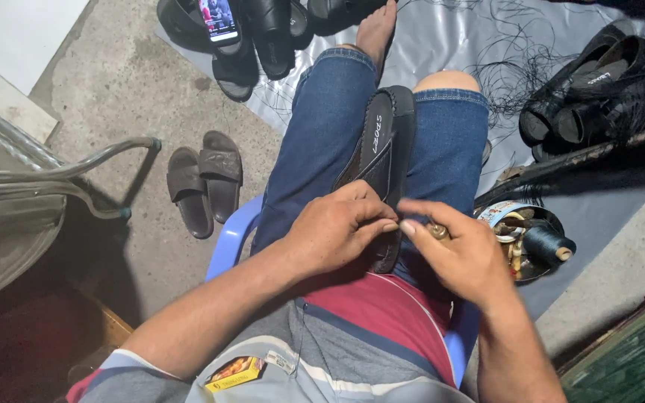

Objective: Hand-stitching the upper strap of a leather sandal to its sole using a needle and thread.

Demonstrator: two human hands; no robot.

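A black slip-on sandal (384,153) lies lengthwise between the person's knees on the blue jeans (322,142), sole side toward the body, toe end pointing away. Its footbed is dark with pale lettering, the edge is ridged, and a wide strap crosses the middle.

The left hand (336,231) rests on the near end of the sandal, thumb and forefinger pinched together at its edge. The right hand (466,257) meets it just beside, forefinger touching the same spot, the other fingers curled around a small brass-coloured tool handle (439,232). Whether a needle or thread runs between the fingertips cannot be made out.

The heel end of the sandal is hidden under both hands. A round tin (535,257) holding a spool of dark thread (549,243) sits by the right thigh, partly cut off by the right hand. A brown pair of slides (204,181) lies on the concrete to the left. More black sandals (599,89) pile up at upper right among loose black thread. A phone (219,19) rests on footwear at the top edge.
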